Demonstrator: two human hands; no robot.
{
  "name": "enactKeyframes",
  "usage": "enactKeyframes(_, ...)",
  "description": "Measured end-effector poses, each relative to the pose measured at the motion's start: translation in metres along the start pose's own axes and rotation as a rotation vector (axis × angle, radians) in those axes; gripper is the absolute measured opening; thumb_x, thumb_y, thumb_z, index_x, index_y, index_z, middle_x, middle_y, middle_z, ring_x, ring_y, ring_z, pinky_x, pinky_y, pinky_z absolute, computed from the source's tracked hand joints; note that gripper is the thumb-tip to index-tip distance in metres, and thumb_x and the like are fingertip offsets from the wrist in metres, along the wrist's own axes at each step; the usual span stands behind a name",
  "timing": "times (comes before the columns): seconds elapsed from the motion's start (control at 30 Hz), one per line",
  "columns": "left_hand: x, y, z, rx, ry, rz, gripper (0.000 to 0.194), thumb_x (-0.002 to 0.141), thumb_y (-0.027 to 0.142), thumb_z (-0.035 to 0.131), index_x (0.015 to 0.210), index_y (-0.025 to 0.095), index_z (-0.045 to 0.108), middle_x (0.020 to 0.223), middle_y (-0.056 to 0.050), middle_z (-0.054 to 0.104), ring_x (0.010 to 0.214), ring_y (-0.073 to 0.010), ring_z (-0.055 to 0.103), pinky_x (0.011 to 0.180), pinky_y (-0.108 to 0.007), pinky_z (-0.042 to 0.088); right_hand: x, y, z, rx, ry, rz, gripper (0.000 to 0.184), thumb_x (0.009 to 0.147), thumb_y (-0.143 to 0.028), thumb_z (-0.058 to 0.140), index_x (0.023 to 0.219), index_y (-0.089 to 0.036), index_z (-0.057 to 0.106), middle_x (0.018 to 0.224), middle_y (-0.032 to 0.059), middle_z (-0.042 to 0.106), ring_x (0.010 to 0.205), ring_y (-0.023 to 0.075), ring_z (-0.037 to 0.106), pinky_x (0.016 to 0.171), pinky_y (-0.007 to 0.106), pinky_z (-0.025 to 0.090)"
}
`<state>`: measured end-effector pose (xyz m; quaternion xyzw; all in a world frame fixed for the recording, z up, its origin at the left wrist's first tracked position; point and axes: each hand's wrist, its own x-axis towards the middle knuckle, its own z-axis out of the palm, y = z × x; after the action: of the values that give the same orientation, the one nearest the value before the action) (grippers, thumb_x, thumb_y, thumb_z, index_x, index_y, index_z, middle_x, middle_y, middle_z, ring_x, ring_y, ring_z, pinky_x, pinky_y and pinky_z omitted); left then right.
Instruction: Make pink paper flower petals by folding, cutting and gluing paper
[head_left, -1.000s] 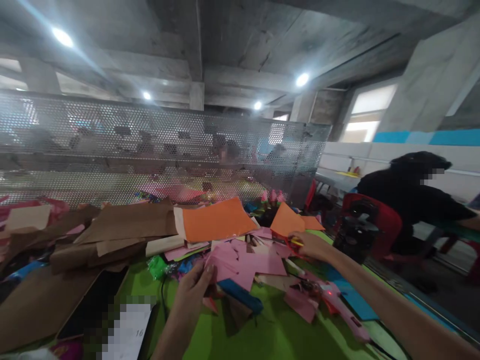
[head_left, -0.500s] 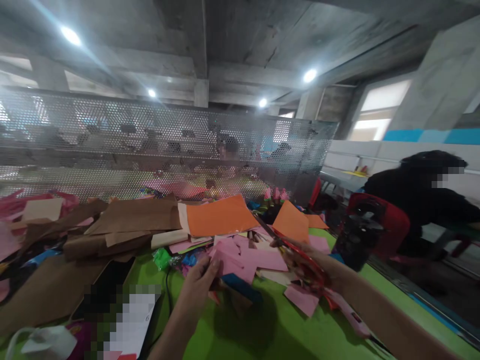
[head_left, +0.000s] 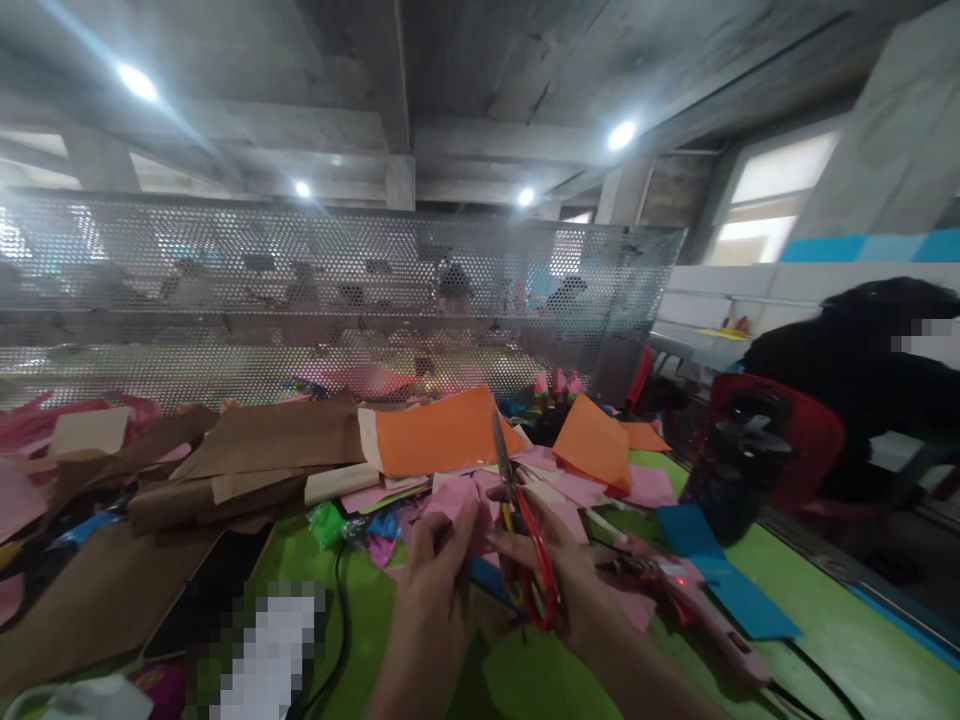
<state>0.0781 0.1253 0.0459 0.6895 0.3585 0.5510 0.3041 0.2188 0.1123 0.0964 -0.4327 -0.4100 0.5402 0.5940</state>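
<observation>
My right hand (head_left: pixel 559 585) is closed around red-handled scissors (head_left: pixel 525 540), whose blades point up and away. Just to their left, my left hand (head_left: pixel 435 560) pinches a pink paper piece (head_left: pixel 457 497). The two hands are close together over a green table (head_left: pixel 840 620). More pink paper scraps (head_left: pixel 645 485) lie spread behind the hands.
Orange sheets (head_left: pixel 442 435) and brown paper (head_left: pixel 270 440) are piled at the back, before a perforated metal screen (head_left: pixel 300 290). A pink glue gun (head_left: pixel 697 600) and blue sheet (head_left: pixel 720 580) lie to the right. A person in black (head_left: pixel 862 370) sits at right near a red chair.
My right hand has picked the scissors up from the far right and carried them in toward my left hand. The left hand has lifted its pink piece up beside the blades.
</observation>
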Motion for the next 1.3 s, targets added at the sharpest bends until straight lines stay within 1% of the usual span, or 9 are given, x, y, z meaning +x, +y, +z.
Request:
enactKeyframes(0.07,-0.002,0.003,-0.001,0.017,-0.038,-0.026,0.057,0.081,0.012,0.051,0.135,0.029,0.052,0.115,-0.008,0.052,0.105,-0.022,0.052,0.092,-0.033,0.043,0.0,0.0,-0.006,-0.045,-0.01,-0.032,0.059,0.061,-0.029,0.084,0.112,-0.025,0.055,0.061,-0.0091,0.052,0.044,0.0077,0.049,0.042,0.018,0.037)
enactKeyframes(0.17,-0.003,0.006,-0.003,-0.126,-0.024,-0.212,0.06,0.084,0.023,0.053,0.143,0.024,0.042,0.123,-0.01,0.056,0.115,-0.0259,0.05,0.095,-0.035,0.042,-0.003,-0.003,-0.016,-0.13,-0.016,-0.047,0.06,0.064,-0.028,0.082,0.117,-0.026,0.053,0.065,-0.0082,0.051,0.046,0.0091,0.05,0.041,0.019,0.037)
enactKeyframes(0.3,-0.003,0.002,0.001,-0.275,-0.046,-0.404,0.05,0.086,0.047,0.054,0.126,0.018,0.059,0.102,-0.011,0.068,0.1,-0.0278,0.059,0.086,-0.035,0.046,-0.008,-0.002,-0.018,-0.19,-0.046,-0.053,0.054,0.064,-0.026,0.081,0.112,-0.027,0.057,0.07,-0.0068,0.052,0.05,0.0085,0.049,0.044,0.02,0.037)
enactKeyframes(0.4,-0.005,-0.002,0.004,-0.245,-0.046,-0.452,0.042,0.083,0.049,0.056,0.107,0.017,0.068,0.106,-0.013,0.069,0.104,-0.0291,0.058,0.089,-0.034,0.044,-0.009,0.002,-0.015,-0.189,-0.066,-0.1,0.047,0.061,-0.026,0.084,0.103,-0.024,0.063,0.07,-0.0047,0.054,0.061,0.0121,0.053,0.055,0.023,0.043)
enactKeyframes(0.53,-0.008,-0.003,0.006,-0.201,-0.035,-0.429,0.034,0.085,0.047,0.056,0.098,0.018,0.068,0.113,-0.013,0.068,0.109,-0.0284,0.056,0.092,-0.032,0.041,-0.008,0.002,-0.014,-0.171,-0.043,-0.115,0.047,0.062,-0.028,0.085,0.104,-0.025,0.063,0.077,-0.002,0.057,0.07,0.0153,0.056,0.061,0.026,0.045)
enactKeyframes(0.83,-0.004,0.01,0.002,-0.285,-0.173,-0.409,0.028,0.086,0.047,0.054,0.088,0.02,0.062,0.084,-0.004,0.065,0.077,-0.0184,0.057,0.07,-0.024,0.042,-0.007,-0.001,-0.016,-0.19,-0.061,-0.097,0.048,0.061,-0.03,0.085,0.103,-0.027,0.063,0.073,-0.0036,0.056,0.064,0.0138,0.052,0.055,0.024,0.042)
enactKeyframes(0.97,-0.004,0.009,0.003,-0.153,-0.17,-0.333,0.022,0.089,0.039,0.048,0.08,0.021,0.058,0.072,-0.001,0.06,0.067,-0.0167,0.053,0.061,-0.023,0.036,-0.007,0.0,-0.015,-0.163,-0.068,-0.082,0.048,0.063,-0.029,0.085,0.105,-0.026,0.063,0.074,-0.0032,0.057,0.064,0.0137,0.053,0.058,0.026,0.043)
enactKeyframes(1.13,-0.007,0.0,0.004,0.119,-0.209,-0.244,0.013,0.082,0.022,0.048,0.086,0.023,0.061,0.067,-0.002,0.064,0.059,-0.0188,0.055,0.055,-0.025,0.028,-0.003,0.002,-0.016,-0.185,-0.029,-0.141,0.056,0.057,-0.022,0.087,0.107,-0.026,0.063,0.08,-0.0033,0.058,0.074,0.0152,0.055,0.066,0.025,0.046)
enactKeyframes(1.3,-0.008,0.003,0.001,0.104,-0.282,-0.266,0.014,0.084,0.024,0.048,0.089,0.023,0.062,0.067,-0.003,0.063,0.062,-0.0204,0.056,0.057,-0.026,0.031,-0.003,0.004,-0.016,-0.211,0.006,-0.161,0.048,0.059,-0.027,0.086,0.102,-0.026,0.065,0.07,-0.0052,0.054,0.065,0.0132,0.051,0.058,0.022,0.043)
